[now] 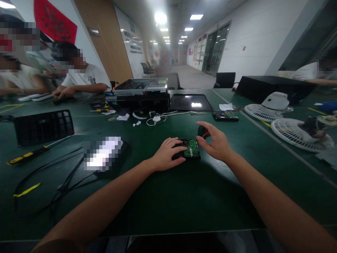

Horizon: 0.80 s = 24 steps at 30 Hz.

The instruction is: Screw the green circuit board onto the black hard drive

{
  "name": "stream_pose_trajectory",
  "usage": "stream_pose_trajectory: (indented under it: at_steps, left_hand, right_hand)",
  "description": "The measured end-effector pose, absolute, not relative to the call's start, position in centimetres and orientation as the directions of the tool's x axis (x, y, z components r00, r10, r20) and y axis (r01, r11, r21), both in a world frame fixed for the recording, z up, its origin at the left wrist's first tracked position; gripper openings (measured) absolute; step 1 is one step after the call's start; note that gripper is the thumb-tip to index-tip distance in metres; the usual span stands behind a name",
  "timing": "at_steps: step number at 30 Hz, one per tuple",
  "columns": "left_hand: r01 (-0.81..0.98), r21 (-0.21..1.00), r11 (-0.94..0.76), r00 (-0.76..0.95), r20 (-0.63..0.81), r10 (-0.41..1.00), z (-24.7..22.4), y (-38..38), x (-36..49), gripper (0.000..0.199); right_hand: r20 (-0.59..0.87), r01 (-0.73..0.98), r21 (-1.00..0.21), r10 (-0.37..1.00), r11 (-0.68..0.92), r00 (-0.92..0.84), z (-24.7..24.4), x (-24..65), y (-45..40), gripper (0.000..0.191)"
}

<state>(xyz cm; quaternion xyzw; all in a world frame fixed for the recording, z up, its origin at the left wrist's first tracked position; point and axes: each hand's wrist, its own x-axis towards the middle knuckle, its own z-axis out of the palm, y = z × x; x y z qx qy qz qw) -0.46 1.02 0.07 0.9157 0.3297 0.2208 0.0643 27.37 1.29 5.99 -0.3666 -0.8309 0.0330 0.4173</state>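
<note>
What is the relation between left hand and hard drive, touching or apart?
Touching: the head view shows the left hand resting on the hard drive, fingers spread across it.

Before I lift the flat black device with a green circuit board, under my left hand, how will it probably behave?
This flat black device looks straight-edged, so it is probably stiff. It lies flat under your left hand, so rolling or tipping seems unlikely. Its exposed green circuit board may be fragile.

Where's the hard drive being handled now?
In the head view, the hard drive sits just right of centre on the green table, partly under the left hand, with the right hand at its right.
</note>
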Motion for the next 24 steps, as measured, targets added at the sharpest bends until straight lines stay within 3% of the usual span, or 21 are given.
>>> stream_pose_trajectory:
  at_steps: [18,24]
  left_hand:
    - [0.576,0.284,-0.766,0.690,0.333,0.642,0.51,0.84,-0.47,0.053]
    - [0.581,0.289,-0.761,0.683,0.334,0.649,0.24,0.98,-0.46,0.054]
  right_hand:
    - [0.637,0.697,-0.308,0.685,0.647,-0.354,5.96,27.87,1.41,0.070]
    - [0.632,0.681,-0.272,0.660,0.680,-0.407,6.05,28.00,1.32,0.087]
